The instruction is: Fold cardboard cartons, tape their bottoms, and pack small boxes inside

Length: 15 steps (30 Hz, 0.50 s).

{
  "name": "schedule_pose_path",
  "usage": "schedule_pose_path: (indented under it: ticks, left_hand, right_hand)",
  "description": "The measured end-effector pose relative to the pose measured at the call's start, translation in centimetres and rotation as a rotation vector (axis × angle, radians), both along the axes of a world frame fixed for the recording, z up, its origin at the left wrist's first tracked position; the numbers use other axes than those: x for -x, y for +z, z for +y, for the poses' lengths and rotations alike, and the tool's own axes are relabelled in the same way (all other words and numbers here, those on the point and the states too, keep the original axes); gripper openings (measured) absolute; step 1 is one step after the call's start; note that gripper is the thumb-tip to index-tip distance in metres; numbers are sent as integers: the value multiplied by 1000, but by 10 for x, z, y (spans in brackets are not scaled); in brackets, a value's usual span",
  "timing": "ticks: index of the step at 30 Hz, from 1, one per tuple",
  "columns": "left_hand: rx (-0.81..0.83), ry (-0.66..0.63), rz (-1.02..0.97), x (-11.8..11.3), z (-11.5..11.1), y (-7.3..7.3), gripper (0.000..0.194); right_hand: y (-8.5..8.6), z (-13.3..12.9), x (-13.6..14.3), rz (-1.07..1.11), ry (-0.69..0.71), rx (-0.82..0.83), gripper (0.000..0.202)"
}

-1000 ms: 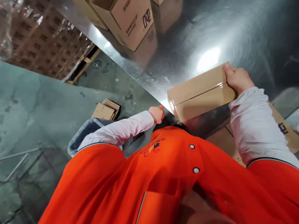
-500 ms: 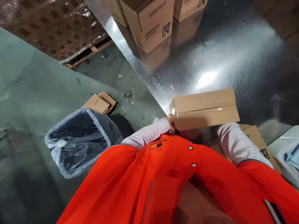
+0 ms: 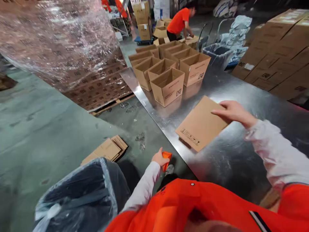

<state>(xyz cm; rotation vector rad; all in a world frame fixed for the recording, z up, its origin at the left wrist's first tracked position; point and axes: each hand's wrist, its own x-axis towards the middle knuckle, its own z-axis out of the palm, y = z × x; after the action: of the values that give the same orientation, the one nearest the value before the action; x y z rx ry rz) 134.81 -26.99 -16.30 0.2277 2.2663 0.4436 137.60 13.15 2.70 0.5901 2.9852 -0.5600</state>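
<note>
Between the thumb and fingers of my right hand (image 3: 235, 112) is the upper right edge of a brown cardboard box (image 3: 202, 124). The box is tilted over the metal table (image 3: 229, 153), printed symbols along its lower edge. My left hand (image 3: 160, 158) is left of the table edge, its fingers closed on the orange cloth (image 3: 167, 161) of my garment. Several open cardboard boxes (image 3: 167, 87) stand upright in rows farther back on the table.
A lined bin (image 3: 108, 187) stands at lower left, with flattened cardboard (image 3: 108, 149) on the floor behind it. Wrapped pallet boxes (image 3: 96, 83) rise at upper left, stacked cartons (image 3: 277, 61) at right. Another person (image 3: 178, 22) bends over boxes at the back.
The view has tilted up, showing more of the table and the room. My right hand now shows, gripping the box's edge; the box has turned. My left hand has left the box and holds orange cloth.
</note>
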Motion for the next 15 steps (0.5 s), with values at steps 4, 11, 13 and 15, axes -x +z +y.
schedule_pose_path:
  ticks: [4,11,13,15]
  left_hand:
    - [79,59,18,14,-48,-11,90]
    - [202,-109,11,28,-66,-21,83]
    - [214,-252,15,33,-52,-18,78]
    - [229,-408,16,36,-33,-13,73]
  right_hand:
    - [-9,-93,136,100,216,-124,31]
    - [-100,-125,112,577,121,34,41]
    - [-129,-81,25,534,-238,1,34]
    - [-152,-44,-101,357,-720,-77,34]
